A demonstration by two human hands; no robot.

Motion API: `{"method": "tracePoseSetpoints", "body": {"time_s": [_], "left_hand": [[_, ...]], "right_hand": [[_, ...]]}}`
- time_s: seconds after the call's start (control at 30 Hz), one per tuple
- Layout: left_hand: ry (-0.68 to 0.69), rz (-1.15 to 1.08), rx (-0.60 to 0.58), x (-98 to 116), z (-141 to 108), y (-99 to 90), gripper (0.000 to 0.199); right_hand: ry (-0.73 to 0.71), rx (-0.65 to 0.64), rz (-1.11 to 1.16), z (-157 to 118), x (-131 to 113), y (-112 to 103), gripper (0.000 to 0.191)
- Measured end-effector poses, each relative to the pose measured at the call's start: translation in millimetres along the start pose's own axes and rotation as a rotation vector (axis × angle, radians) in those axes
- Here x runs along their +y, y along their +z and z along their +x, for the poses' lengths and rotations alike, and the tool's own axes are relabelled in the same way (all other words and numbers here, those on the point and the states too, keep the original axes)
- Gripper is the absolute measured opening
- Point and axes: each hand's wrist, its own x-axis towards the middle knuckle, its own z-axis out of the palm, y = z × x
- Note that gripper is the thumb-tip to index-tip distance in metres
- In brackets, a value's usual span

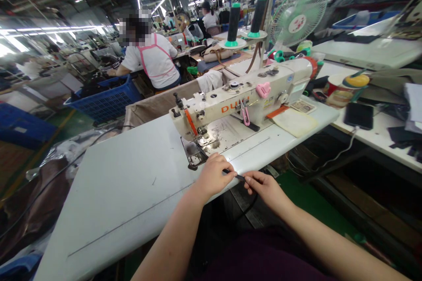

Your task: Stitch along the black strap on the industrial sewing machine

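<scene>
A narrow black strap (240,178) runs between my two hands at the front edge of the sewing table (132,175). My left hand (215,174) is closed on it, resting on the tabletop just in front of the needle area. With thumb and fingers pinched, my right hand (262,186) grips the strap a little to the right, past the table edge. Part of the strap hangs below my right hand. The sewing machine (244,101) stands right behind my hands; a dark strip shows near its presser foot (201,138), partly hidden by my left hand.
Pink-handled thread snips (245,113) hang on the machine's front. Black thread cones (234,24) and a green fan (298,17) stand behind. On the right table lie a phone (358,115) and a tub (344,90). A co-worker (156,57) sits beyond a blue crate (105,99).
</scene>
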Motion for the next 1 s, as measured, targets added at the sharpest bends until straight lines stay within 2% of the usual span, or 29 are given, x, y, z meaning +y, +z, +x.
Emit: {"method": "tracePoseSetpoints", "body": {"time_s": [0.2,0.4,0.57,0.67,0.77,0.83,0.93,1.0], "left_hand": [[-0.016,0.002,-0.027,6.2,2.5,0.1,0.015],[0.022,-0.001,-0.081,-4.3,4.6,-9.5,0.016],[0.066,0.03,-0.051,-12.9,-1.0,-15.6,0.027],[0.099,0.109,0.014,-24.1,-8.9,-22.9,0.035],[0.095,0.283,0.132,-37.1,-17.8,-27.8,0.021],[0.091,0.432,0.196,-43.8,-24.2,-25.8,0.015],[0.089,0.613,0.266,-50.4,-33.8,-14.0,0.017],[0.074,0.668,0.323,-54.4,-39.0,-3.5,0.02]], "right_hand": [[-0.007,-0.013,0.012,-2.5,-3.3,-0.8,0.046],[0.027,-0.007,0.059,0.9,1.3,-1.8,0.052],[0.082,-0.056,0.106,-4.7,-0.8,-3.7,0.055],[0.135,-0.2,0.097,-16.1,-7.5,-5.2,0.053],[0.147,-0.354,-0.036,-27.3,-14.3,-3.6,0.039],[0.043,-0.341,-0.186,-31.5,-18.0,-0.5,0.03],[-0.137,-0.264,-0.306,-32.7,-21.7,5.6,0.031],[-0.148,-0.292,-0.306,-32.0,-22.2,9.9,0.034]]}}
